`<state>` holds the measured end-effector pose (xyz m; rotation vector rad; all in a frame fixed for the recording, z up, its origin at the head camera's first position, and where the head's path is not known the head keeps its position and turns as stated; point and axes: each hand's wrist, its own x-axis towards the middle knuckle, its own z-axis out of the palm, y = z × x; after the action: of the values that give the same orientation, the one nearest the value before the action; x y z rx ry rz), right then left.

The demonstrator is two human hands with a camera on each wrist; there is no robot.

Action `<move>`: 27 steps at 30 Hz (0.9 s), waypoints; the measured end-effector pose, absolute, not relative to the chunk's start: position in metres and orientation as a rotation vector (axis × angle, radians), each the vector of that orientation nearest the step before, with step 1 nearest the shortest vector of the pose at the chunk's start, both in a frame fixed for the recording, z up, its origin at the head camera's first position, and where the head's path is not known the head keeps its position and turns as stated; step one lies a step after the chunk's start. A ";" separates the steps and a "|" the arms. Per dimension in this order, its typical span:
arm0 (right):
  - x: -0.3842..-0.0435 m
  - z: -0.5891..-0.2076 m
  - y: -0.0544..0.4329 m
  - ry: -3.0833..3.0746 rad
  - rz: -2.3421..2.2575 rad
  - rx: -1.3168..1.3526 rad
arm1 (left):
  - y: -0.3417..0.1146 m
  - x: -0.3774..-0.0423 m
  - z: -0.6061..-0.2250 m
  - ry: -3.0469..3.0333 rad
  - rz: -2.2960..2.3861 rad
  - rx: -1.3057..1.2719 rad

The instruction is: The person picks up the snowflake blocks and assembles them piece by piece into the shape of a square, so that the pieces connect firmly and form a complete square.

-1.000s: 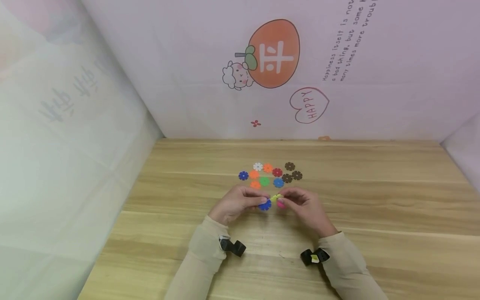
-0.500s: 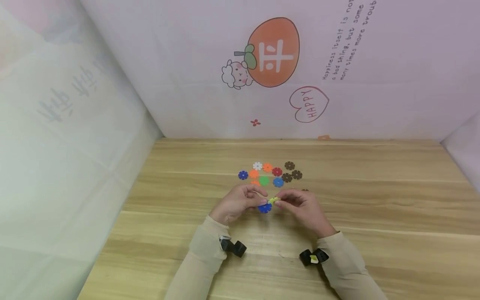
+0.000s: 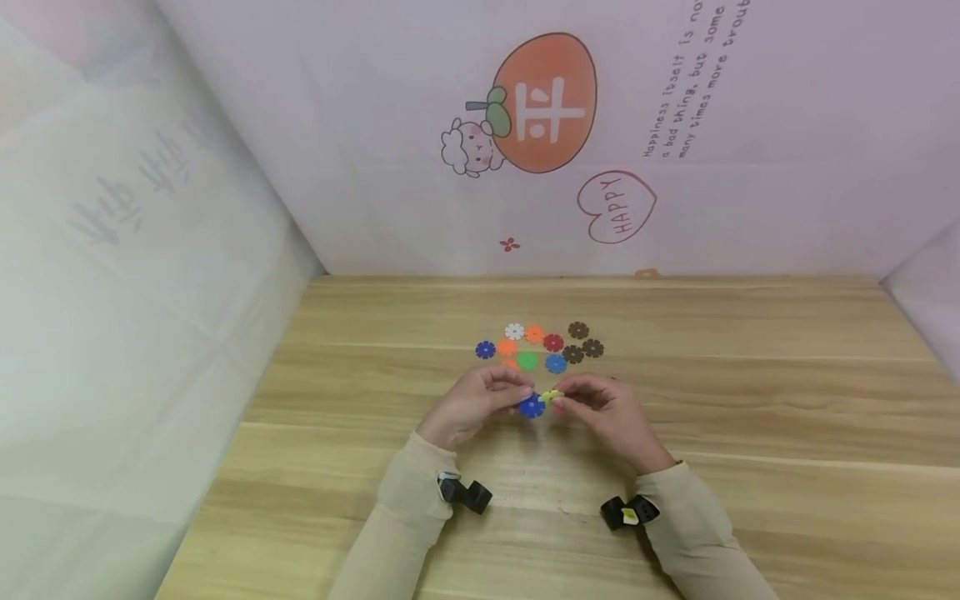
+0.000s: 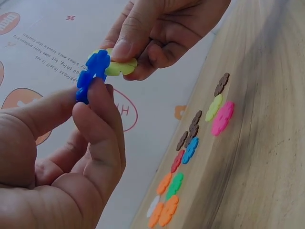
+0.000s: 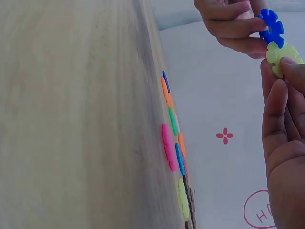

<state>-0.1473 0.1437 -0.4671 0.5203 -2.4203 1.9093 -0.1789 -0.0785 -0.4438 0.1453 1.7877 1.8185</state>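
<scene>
While the left hand (image 3: 471, 407) pinches a blue disc (image 3: 532, 407), the right hand (image 3: 613, 414) pinches a yellow disc (image 5: 285, 51) above the table (image 3: 750, 408); both discs sit slightly higher in view than 0.5 seconds ago, edges meeting, seemingly being fitted together.

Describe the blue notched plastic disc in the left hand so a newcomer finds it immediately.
Over the pale wooden table, find the left hand in its beige sleeve. It pinches the blue notched plastic disc, touching the yellow-green notched plastic disc in the right hand. Unlike other blue discs lying flat, it is held up.
</scene>
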 end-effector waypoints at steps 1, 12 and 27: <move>-0.147 -0.467 0.144 -2.419 1.923 0.508 | -0.079 -0.179 -0.444 1.783 1.815 0.157; -0.149 -0.468 0.147 -2.449 1.880 0.469 | -0.079 -0.178 -0.444 1.741 1.795 0.148; -0.150 -0.467 0.149 -2.429 1.873 0.463 | -0.078 -0.179 -0.443 1.749 1.803 0.130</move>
<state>-0.1498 0.1492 -0.4669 0.4630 -2.4290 1.8732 -0.1789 -0.0785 -0.4428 0.1296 1.7488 1.8032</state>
